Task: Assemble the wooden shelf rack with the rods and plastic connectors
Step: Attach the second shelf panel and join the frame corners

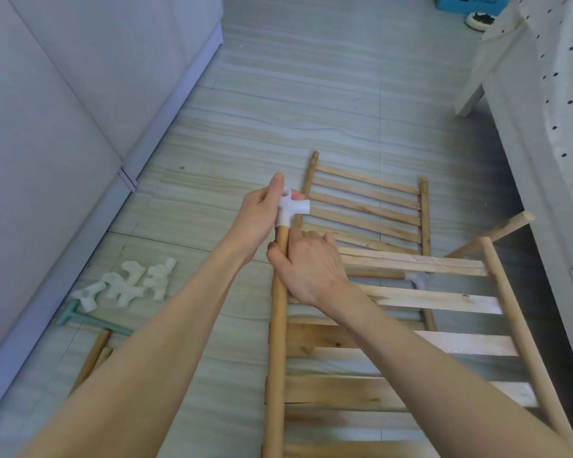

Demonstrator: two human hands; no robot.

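A pale tiled floor [311,94] is seen beside a sofa [63,110]. A white connector [290,208] is gripped by the left hand [262,216] on the rod [278,325] clasped by the right hand [306,269]. Another shelf panel [368,206] and spare connectors [129,285] lie unused; much is judged left.

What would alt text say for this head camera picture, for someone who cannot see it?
A person's left hand holds a white plastic connector on the top end of a round wooden rod, which the right hand grips just below. Slatted wooden shelf panels and spare white connectors lie on the floor.
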